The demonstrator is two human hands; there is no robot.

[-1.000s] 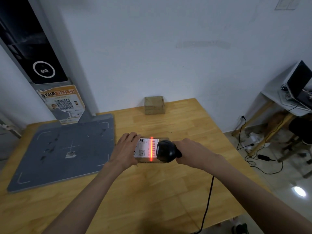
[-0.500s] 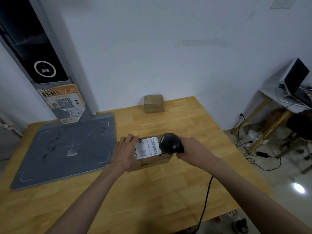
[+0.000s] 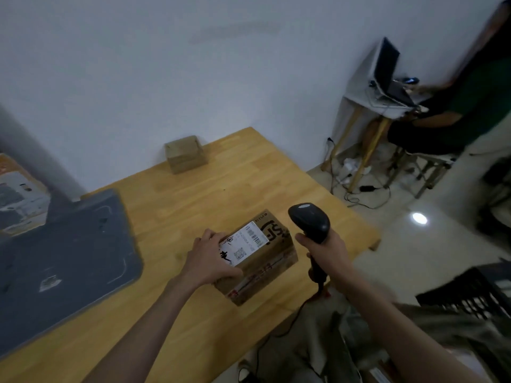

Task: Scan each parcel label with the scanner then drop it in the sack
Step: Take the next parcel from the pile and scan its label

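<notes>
Since the earlier frames the scanner (image 3: 309, 223) has been pulled back to the right of the parcel (image 3: 260, 258), the red scan line is gone from the label (image 3: 243, 242), and the view has been swung right.

Head view: the parcel is seen on the table (image 3: 193, 200) near its right edge, gripped at its left end by the left hand (image 3: 211, 258), thumb curled against the near side, fingers on top partly covering the label. The scanner's handle is clasped by the right hand (image 3: 327, 254); its head is held upright just beside the parcel, apart from it. Its cable (image 3: 293, 317) is lost below the table edge. A second box (image 3: 185, 153) is blurred by the wall. A grey mat (image 3: 63, 261) is cut off at left. Brownish fabric (image 3: 464, 327), possibly the sack, is too blurred to identify. A seated person (image 3: 467, 106) is smeared at the right edge.
</notes>
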